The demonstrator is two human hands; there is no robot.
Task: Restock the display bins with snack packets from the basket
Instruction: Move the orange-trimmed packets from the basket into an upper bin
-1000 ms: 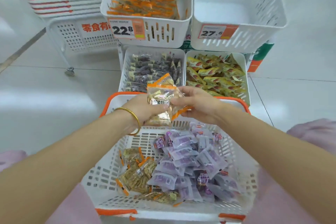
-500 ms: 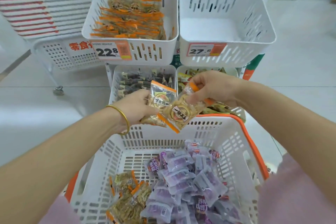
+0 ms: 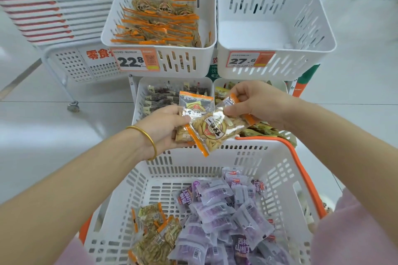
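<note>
The right hand's [image 3: 258, 103] grip pinches one orange-edged packet [image 3: 215, 133] by its top corner. The left hand's [image 3: 163, 127] grip holds a fanned stack [image 3: 195, 103] of at least two more. Both are above the basket's [image 3: 286, 146] far rim. The step looks like gathering a handful for the upper-left bin [image 3: 172, 62], which holds matching packets; the next move calls for a reach up over its front wall. Four bins show, and the basket's purple packets [image 3: 217, 213] overlap too much to count.
</note>
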